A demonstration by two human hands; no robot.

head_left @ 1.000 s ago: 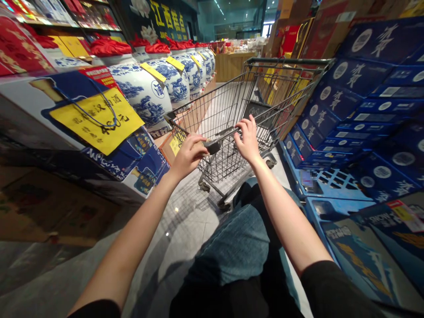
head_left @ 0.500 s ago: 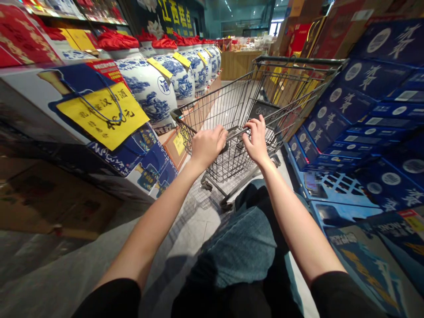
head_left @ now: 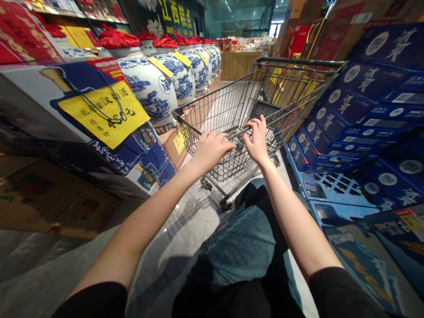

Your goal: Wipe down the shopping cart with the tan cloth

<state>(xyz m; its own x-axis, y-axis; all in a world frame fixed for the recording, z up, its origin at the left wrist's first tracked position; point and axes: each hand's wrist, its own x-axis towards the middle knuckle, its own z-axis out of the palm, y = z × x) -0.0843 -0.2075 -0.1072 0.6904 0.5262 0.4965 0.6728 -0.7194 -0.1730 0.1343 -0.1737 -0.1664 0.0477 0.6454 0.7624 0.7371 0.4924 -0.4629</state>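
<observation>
A dark wire shopping cart (head_left: 228,99) stands in front of me, its wide handle end away from me and its narrow end near. My left hand (head_left: 212,149) lies over the near rim, fingers curled across it and thumb pointing right. To its right, my right hand (head_left: 256,138) is closed on the same rim, fingers bent over the bar. Between the two hands a short piece of rim shows. Inside the basket hangs a dark panel (head_left: 263,110) with pale marks. The undersides of my fingers are hidden.
Blue-and-white jars (head_left: 149,90) with red cloth tops line the left, behind boxes with a yellow price sign (head_left: 106,112). Blue cartons (head_left: 361,79) are stacked close on the right, by a light-blue plastic pallet (head_left: 344,187). A wooden counter (head_left: 238,66) stands at the back.
My left hand has turned on the rim, its thumb now reaching further right, and my left forearm has swung outward to the left. My right hand and the cart have hardly moved.
</observation>
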